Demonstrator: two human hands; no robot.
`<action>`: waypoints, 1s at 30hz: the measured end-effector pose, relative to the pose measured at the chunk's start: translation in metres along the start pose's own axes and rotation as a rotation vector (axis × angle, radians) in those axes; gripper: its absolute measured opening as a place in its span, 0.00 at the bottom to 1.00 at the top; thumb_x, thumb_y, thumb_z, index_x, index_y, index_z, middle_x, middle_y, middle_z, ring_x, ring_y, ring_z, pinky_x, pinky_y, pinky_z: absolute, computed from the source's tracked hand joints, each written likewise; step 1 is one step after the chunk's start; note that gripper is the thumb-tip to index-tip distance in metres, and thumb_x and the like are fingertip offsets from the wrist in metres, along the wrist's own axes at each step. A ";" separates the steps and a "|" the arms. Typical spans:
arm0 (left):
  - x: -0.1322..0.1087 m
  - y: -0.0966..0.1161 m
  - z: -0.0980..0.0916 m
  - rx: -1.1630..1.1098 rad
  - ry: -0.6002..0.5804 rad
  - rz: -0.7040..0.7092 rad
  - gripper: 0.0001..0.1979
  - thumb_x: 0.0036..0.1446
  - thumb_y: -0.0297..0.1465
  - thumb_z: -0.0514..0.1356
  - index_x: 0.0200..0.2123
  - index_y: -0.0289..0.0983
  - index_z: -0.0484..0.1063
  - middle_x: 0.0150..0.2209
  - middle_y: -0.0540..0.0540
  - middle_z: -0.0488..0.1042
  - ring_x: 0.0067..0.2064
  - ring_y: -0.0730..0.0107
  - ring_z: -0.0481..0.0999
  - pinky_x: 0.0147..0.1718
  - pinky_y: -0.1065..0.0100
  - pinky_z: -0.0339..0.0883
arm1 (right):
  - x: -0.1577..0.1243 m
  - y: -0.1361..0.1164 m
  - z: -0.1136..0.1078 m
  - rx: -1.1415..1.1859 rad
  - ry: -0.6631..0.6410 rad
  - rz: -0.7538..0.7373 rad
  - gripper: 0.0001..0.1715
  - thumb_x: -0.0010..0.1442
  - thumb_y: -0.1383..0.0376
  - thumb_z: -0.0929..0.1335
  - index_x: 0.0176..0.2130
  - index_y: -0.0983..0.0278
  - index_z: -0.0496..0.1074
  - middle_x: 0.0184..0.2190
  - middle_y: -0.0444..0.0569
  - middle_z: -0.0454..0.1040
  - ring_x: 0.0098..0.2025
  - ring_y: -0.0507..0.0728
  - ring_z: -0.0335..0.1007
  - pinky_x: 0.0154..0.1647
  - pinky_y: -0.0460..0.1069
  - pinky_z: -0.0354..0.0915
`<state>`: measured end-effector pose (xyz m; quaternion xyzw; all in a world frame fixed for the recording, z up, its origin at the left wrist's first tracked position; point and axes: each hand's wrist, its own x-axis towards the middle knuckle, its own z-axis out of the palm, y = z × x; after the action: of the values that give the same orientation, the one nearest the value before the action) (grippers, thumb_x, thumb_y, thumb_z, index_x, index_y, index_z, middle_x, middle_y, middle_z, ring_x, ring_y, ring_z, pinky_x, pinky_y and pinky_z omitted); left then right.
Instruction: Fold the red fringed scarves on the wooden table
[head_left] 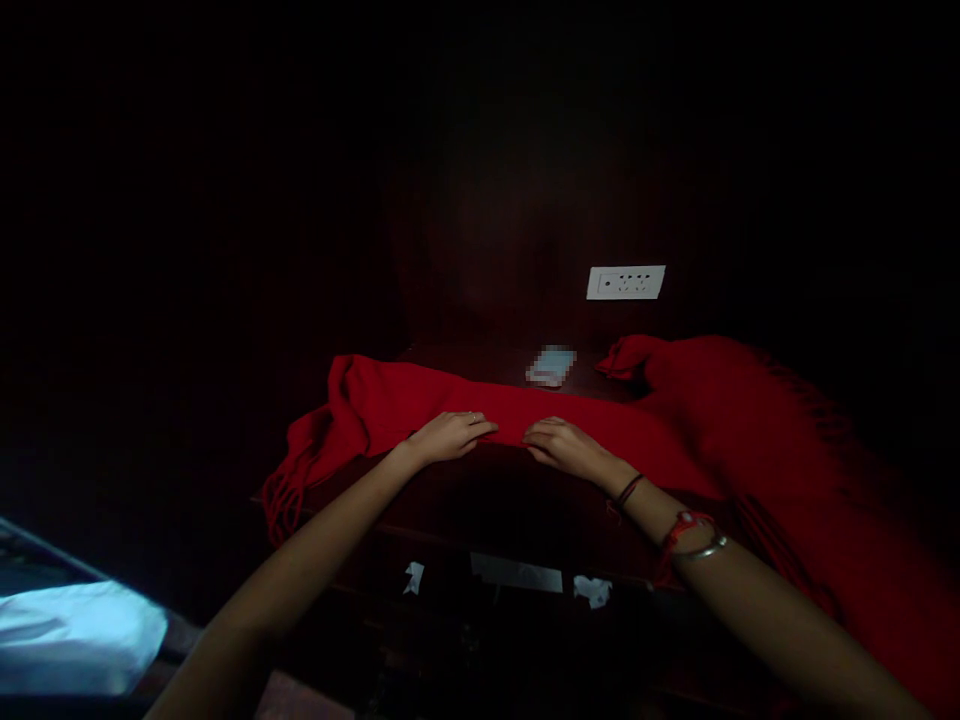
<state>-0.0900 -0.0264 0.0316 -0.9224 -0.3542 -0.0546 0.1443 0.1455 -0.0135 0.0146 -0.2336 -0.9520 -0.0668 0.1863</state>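
Observation:
A long red scarf point(577, 410) with fringed ends lies across the dark wooden surface, folded into a strip in the middle. My left hand point(452, 436) is closed on the strip's near edge, fingers together and pointing right; a ring shows on one finger. Facing it across a short gap, my right hand point(564, 445) grips the same edge with bent fingers. The fingertips of both hands partly blend into the cloth. To the left, the scarf bunches up and its tassels hang over the front edge. On the right it spreads into a wide, loose heap beside my right arm.
Behind the scarf lies a small pale-blue blurred item point(552, 365). A white socket plate point(625, 283) is on the back wall. Torn white paper strips point(517, 572) stick to the front below the edge. Bright pale cloth or plastic point(79, 635) is at lower left. Much is dark.

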 end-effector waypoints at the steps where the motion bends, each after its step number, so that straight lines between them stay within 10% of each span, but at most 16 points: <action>1: 0.003 -0.003 0.000 -0.001 -0.003 -0.012 0.17 0.53 0.24 0.48 0.46 0.40 0.60 0.40 0.47 0.67 0.40 0.70 0.67 0.37 0.71 0.60 | 0.000 0.001 -0.001 -0.025 0.006 0.014 0.13 0.56 0.67 0.58 0.37 0.66 0.69 0.33 0.51 0.70 0.38 0.53 0.64 0.42 0.50 0.58; 11: 0.029 0.007 0.000 0.012 0.141 -0.102 0.16 0.53 0.38 0.51 0.44 0.37 0.60 0.41 0.45 0.66 0.41 0.66 0.67 0.35 0.69 0.61 | 0.005 0.014 -0.008 0.266 0.383 0.467 0.11 0.54 0.66 0.61 0.33 0.66 0.70 0.32 0.48 0.73 0.34 0.52 0.67 0.37 0.46 0.61; 19: 0.024 -0.005 0.009 -0.007 0.164 -0.172 0.14 0.58 0.33 0.46 0.45 0.35 0.60 0.39 0.43 0.70 0.39 0.68 0.70 0.36 0.70 0.61 | 0.004 0.022 -0.008 0.358 0.384 0.571 0.11 0.53 0.65 0.61 0.32 0.65 0.70 0.29 0.47 0.73 0.31 0.53 0.68 0.33 0.46 0.61; 30: 0.019 0.001 0.006 -0.144 0.151 -0.193 0.09 0.57 0.33 0.46 0.36 0.37 0.63 0.32 0.48 0.69 0.34 0.70 0.69 0.32 0.72 0.60 | 0.025 0.000 -0.005 -0.003 0.091 0.213 0.12 0.53 0.65 0.62 0.39 0.65 0.67 0.35 0.51 0.69 0.40 0.54 0.63 0.42 0.48 0.57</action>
<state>-0.0755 -0.0130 0.0295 -0.8853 -0.4245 -0.1626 0.0981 0.1264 -0.0044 0.0294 -0.3303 -0.9122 -0.0586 0.2352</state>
